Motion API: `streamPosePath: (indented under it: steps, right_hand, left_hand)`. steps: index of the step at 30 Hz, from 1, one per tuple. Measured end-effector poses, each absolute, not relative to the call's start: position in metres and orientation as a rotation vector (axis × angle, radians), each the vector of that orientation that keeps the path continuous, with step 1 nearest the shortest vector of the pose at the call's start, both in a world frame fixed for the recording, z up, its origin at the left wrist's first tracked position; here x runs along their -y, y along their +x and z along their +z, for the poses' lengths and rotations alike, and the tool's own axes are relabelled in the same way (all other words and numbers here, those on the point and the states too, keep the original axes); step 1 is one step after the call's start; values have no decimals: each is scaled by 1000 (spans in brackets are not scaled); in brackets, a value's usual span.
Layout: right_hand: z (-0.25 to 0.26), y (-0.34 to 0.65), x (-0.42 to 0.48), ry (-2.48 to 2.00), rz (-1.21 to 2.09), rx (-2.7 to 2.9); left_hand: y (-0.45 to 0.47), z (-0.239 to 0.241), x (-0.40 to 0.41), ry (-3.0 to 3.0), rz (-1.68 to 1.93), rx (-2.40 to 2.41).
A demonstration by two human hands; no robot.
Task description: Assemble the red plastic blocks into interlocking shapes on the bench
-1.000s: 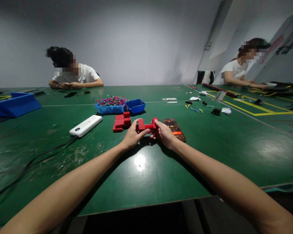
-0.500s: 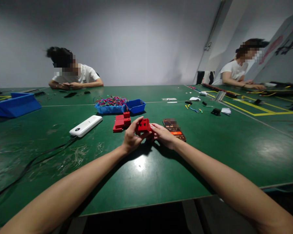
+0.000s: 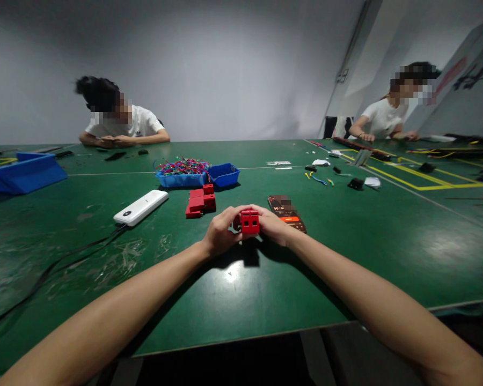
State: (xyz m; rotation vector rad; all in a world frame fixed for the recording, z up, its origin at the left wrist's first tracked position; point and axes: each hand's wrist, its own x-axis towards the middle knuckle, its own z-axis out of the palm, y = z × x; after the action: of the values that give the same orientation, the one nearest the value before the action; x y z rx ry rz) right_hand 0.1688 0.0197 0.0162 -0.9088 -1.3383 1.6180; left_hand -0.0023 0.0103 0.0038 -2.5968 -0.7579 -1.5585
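The red block (image 3: 250, 222) has turned and dropped slightly since the earlier frame, its squarish end with two square holes now facing the wearer. It sits just above the table (image 3: 233, 300), between the hands: the left hand (image 3: 219, 231) curls its fingers around one side, the right hand (image 3: 274, 225) closes on the other. Nearby lie angular red pieces (image 3: 200, 202), a flat dark phone (image 3: 286, 213), a smooth white power bank (image 3: 143, 207) with rounded edges, and thin tangled wires (image 3: 185, 166) heaped in a blue tray (image 3: 181, 180). The green tabletop looks glossy.
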Motion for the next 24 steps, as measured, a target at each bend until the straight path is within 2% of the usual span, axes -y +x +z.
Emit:
streamPosePath:
  steps: [4, 12, 18, 24]
  right_hand:
    - [16, 168, -21, -914, 1626, 1319]
    - [18, 168, -22, -992, 1634, 1338]
    - [11, 172, -25, -925, 1571, 1519]
    - [8, 171, -28, -945, 1568, 1496]
  left_hand:
    - [-1, 8, -9, -2614, -1696, 919]
    - [0, 7, -25, -2446, -2130, 1670]
    - [1, 12, -28, -2437, -2507, 1922]
    - [0, 16, -28, -2553, -2562, 1994]
